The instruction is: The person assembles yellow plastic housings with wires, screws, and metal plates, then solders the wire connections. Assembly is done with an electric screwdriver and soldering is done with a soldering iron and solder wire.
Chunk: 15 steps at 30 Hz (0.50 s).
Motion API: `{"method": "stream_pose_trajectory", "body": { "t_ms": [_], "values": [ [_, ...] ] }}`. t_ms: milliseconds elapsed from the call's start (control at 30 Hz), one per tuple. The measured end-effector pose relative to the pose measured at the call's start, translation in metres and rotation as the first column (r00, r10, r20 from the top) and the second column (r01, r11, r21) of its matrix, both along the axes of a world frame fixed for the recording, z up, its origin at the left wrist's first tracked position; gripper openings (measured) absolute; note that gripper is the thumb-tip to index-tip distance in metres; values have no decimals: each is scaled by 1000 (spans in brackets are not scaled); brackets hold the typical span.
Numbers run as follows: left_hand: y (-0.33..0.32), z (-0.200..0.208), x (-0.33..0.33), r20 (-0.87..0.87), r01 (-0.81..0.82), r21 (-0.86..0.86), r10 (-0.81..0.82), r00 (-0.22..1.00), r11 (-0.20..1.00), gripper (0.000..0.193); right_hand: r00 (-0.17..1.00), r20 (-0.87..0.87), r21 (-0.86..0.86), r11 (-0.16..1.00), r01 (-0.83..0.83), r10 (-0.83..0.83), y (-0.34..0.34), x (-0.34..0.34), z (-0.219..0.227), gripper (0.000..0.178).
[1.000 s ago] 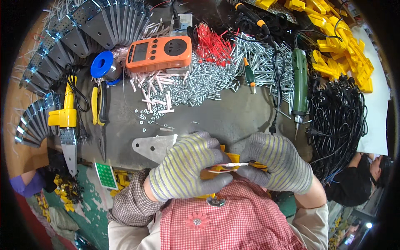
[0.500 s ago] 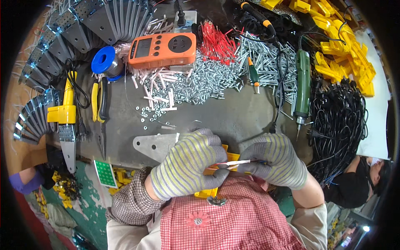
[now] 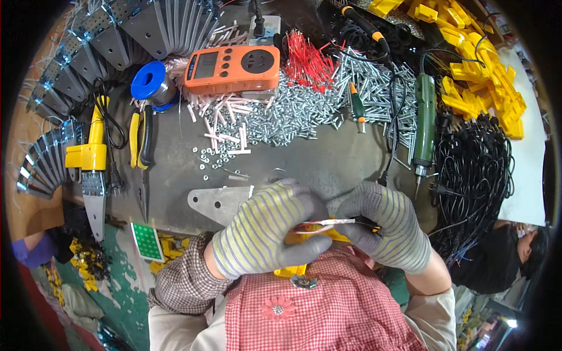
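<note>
Both my hands wear grey gloves with yellowish stripes and meet over the near table edge. My left hand (image 3: 269,225) curls around a yellow plastic housing (image 3: 295,237), its thumb apart from the fingers; its grip underneath is partly hidden. Thin red and white wires (image 3: 309,225) run from there toward the right. A white sleeve (image 3: 338,222) sits on them. My right hand (image 3: 383,225) is closed on the wires' dark end beside the sleeve. Just left of my left hand lies a grey metal plate (image 3: 216,202) with holes. Another yellow piece (image 3: 291,271) shows below that hand.
An orange meter (image 3: 232,70), silver screws (image 3: 293,111), red parts (image 3: 307,61) and a blue solder spool (image 3: 151,85) lie across the back. Pliers (image 3: 140,140) are at left. A green electric screwdriver (image 3: 424,117), black cords (image 3: 474,175) and yellow housings (image 3: 486,76) fill the right.
My left thumb has opened away from the fingers, letting go of its pinch near the sleeve. The sleeve now points more level, with its right end by my right fingers.
</note>
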<state>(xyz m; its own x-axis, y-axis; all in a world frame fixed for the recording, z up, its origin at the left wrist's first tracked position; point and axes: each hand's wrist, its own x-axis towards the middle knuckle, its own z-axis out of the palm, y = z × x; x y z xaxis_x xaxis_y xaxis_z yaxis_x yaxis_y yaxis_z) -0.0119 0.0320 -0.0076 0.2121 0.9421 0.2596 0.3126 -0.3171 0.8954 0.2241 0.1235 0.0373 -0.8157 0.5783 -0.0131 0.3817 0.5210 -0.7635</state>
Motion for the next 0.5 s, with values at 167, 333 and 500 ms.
{"method": "stream_pose_trajectory", "body": {
  "t_ms": [167, 333, 500],
  "values": [
    [-3, -12, 3, -17, -83, 59, 85, 996, 995, 21, 991, -91, 187, 979, -75, 93, -3, -8, 1, 26],
    [-2, -13, 0, -96, -32, 85, 40, 995, 996, 20, 993, 76, 361, 925, -116, 95, -4, -5, -3, 21],
    [-2, -10, 0, -36, -39, 49, 41, 999, 998, 14, 998, 58, 219, 976, -9, -4, -2, 1, -2, 22]
  ]
}}
